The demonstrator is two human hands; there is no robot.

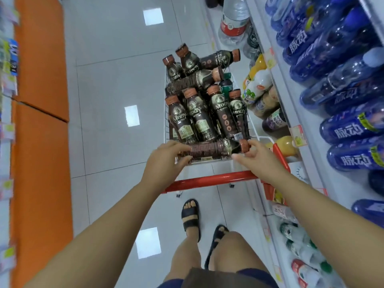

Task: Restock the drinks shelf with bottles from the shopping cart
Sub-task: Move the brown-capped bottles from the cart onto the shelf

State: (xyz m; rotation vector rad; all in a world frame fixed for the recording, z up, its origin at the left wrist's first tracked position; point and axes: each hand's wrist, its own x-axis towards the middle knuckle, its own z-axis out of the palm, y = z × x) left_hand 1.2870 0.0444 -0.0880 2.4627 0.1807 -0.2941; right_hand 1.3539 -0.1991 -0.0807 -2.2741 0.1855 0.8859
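Observation:
A white wire shopping cart (252, 129) with a red handle bar (209, 179) stands in the aisle, filled with several dark brown coffee bottles (199, 119) with copper caps. One coffee bottle (212, 149) lies sideways across the cart's near end. My left hand (166, 156) grips its base end, thumb under and fingers over. My right hand (255, 154) pinches its cap end. The drinks shelf (295, 104) runs along the right side.
Blue sports drink bottles (345, 129) fill the upper right shelf. Juice and tea bottles (259, 86) stand on the lower shelf beside the cart, with a large water bottle (234, 19) further on. An orange shelf base (39, 121) lines the left. My sandalled feet (191, 217) stand behind the cart.

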